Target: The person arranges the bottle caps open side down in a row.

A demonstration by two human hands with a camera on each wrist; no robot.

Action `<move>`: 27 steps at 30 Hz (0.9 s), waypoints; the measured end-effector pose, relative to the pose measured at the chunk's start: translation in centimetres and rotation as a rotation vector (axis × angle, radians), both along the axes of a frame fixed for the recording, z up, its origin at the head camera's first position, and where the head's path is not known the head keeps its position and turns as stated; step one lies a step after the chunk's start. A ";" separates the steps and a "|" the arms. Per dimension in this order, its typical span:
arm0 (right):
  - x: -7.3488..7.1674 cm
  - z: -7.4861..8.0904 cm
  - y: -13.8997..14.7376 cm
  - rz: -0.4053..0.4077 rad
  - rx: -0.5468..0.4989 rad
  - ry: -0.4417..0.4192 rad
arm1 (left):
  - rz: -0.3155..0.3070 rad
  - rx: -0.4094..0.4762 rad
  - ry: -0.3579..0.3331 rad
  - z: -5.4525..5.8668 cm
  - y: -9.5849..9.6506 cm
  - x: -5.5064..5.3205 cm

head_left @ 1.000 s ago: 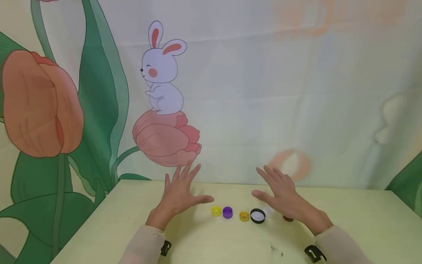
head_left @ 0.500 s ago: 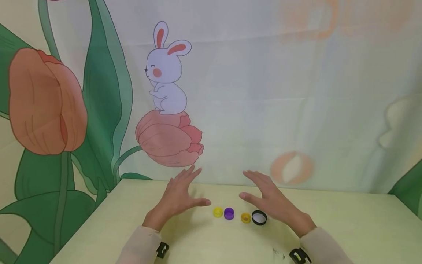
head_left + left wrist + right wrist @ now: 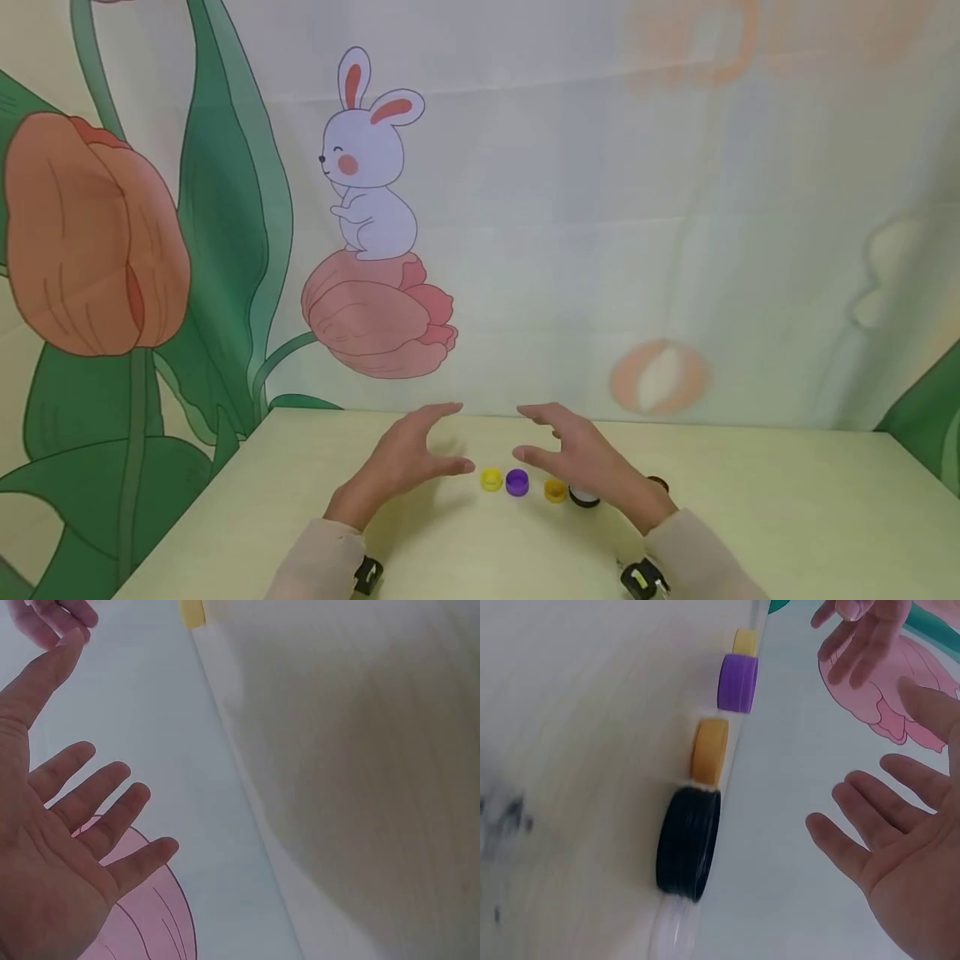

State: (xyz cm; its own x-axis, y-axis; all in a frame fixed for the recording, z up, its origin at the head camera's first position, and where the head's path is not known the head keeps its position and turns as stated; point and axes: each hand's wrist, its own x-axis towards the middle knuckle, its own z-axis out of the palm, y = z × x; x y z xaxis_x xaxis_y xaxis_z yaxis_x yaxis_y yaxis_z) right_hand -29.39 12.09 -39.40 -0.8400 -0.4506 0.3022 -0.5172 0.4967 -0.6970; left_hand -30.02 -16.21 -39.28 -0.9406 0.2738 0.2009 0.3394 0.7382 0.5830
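Observation:
My left hand [image 3: 401,458] is held above the table, thumb apart from the gently bent fingers, holding nothing. Nearest to its thumb tip is a small yellow cap [image 3: 491,479], beside a purple cap [image 3: 517,482]. My right hand [image 3: 588,458] hovers opposite, also holding nothing, over a row of lids. An orange cap [image 3: 555,491] lies below it, and a black lid [image 3: 584,500] is partly covered by it. A clear cap [image 3: 673,930] shows beyond the black lid in the right wrist view. Behind the right wrist, a brown cap [image 3: 658,482] peeks out.
The pale yellow table [image 3: 787,508] ends at a hanging cloth [image 3: 555,250] printed with a rabbit and tulips. Dark marks [image 3: 510,817] stain the tabletop near the front. A black strap device [image 3: 643,577] sits at the right wrist and another [image 3: 368,575] at the left.
My right hand has moved left toward the left hand and now overlaps the black lid. The left hand's fingers have come closer together and lowered slightly. The caps have stayed put.

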 end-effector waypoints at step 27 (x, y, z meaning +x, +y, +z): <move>-1.7 -1.8 -3.6 0.057 0.006 -0.124 | -0.184 0.156 -0.119 -1.7 0.5 -0.5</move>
